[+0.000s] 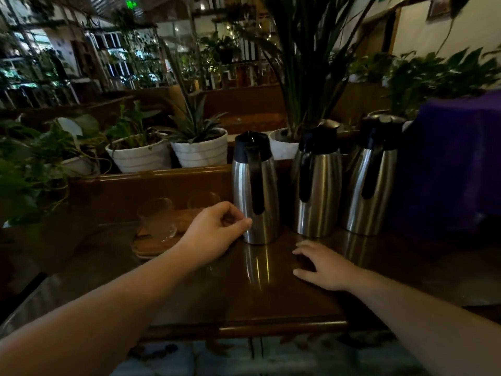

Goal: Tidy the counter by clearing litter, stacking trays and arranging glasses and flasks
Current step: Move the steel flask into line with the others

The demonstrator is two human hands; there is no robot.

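Three steel flasks with black lids and handles stand in a row on the dark wooden counter [244, 299]: a left flask [267, 196], a middle flask [322, 191] and a right flask [379, 185]. My left hand [214, 232] has its fingers loosely curled, with a fingertip touching the base of the left flask. My right hand [322, 267] rests flat on the counter in front of the middle flask, fingers spread. Left of the flasks lies a wooden tray [151, 249] with a clear glass [158, 218] on it and a second glass [203, 200] behind.
White plant pots [141, 156] [202, 150] stand behind a wooden rail at the back left. Another pot [283, 145] sits behind the flasks. A purple cloth-covered object [447, 164] fills the right side. The counter's front edge [244, 328] runs below my wrists.
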